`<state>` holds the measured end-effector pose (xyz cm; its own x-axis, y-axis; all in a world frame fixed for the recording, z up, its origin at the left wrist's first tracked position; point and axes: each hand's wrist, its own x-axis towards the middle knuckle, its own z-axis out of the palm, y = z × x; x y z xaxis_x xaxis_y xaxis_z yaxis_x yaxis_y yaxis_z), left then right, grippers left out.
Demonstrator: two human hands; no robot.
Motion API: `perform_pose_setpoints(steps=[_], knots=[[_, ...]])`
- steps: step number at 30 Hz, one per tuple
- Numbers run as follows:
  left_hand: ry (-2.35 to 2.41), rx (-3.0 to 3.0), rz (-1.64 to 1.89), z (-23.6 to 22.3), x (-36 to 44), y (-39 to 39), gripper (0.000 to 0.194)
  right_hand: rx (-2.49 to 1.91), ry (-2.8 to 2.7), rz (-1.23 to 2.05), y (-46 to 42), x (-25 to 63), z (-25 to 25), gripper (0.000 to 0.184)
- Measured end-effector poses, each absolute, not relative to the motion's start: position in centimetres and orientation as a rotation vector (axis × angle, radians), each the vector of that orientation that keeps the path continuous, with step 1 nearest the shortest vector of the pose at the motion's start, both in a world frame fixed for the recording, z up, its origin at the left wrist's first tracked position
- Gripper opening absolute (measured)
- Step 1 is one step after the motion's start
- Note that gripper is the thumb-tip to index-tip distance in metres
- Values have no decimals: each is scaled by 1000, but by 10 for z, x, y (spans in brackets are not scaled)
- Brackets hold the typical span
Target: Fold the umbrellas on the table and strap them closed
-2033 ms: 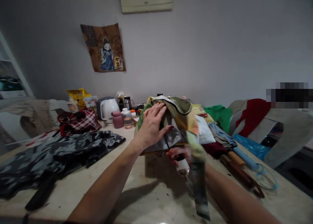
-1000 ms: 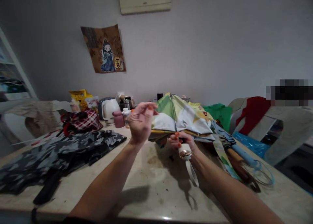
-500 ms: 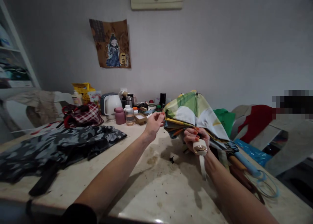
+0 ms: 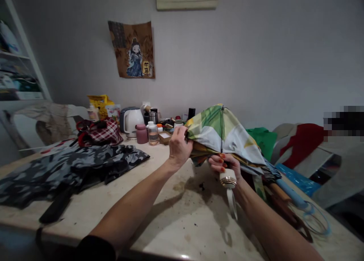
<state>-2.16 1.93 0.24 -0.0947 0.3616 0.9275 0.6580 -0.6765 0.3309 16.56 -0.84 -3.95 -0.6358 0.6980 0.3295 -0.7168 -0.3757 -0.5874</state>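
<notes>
A partly folded umbrella (image 4: 212,122) with a green, white and yellow canopy is held up over the table. My right hand (image 4: 227,164) is closed around its shaft, just above the white handle (image 4: 228,177) with gold rings; a wrist strap (image 4: 232,204) dangles below. At the canopy's left edge my left hand (image 4: 180,143) is closed on the fabric, with its back towards me. Its fingertips are mostly hidden. Under the canopy's lower edge, several loose folds of orange-brown cloth show.
A grey camouflage umbrella (image 4: 76,170) lies spread at the left, its black handle (image 4: 55,208) near the front edge. Behind are a plaid bundle (image 4: 105,132), a kettle (image 4: 133,120), a pink jar (image 4: 141,134) and a clear bottle (image 4: 152,135). More umbrella handles (image 4: 291,192) lie at the right.
My left hand has turned and now closes around the canopy's left edge, where it pinched with its fingertips before. The umbrella and my right hand have shifted slightly left in view.
</notes>
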Motion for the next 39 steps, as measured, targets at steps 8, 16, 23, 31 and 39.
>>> perform_pose_setpoints(steps=[8, 16, 23, 31, 39], knots=[[-1293, -2203, -2262, 22, -24, 11, 18, 31, -705, 1970, -1, 175, -32, 49], [-1413, -2140, -2428, 9, -18, 27, 19, 122, -689, 1943, -5, 174, -31, 49], [-1306, -2261, -3561, 13, -10, 24, 20, 166, -648, 1894, -6, 173, -31, 42], [-1223, -2170, -2309, 13, -22, 14, 7, 156, -607, 1884, -3, 175, -32, 41], [-1022, -2396, -3446, 23, -19, 15, 27, 174, -672, 1917, -6, 173, -36, 44]])
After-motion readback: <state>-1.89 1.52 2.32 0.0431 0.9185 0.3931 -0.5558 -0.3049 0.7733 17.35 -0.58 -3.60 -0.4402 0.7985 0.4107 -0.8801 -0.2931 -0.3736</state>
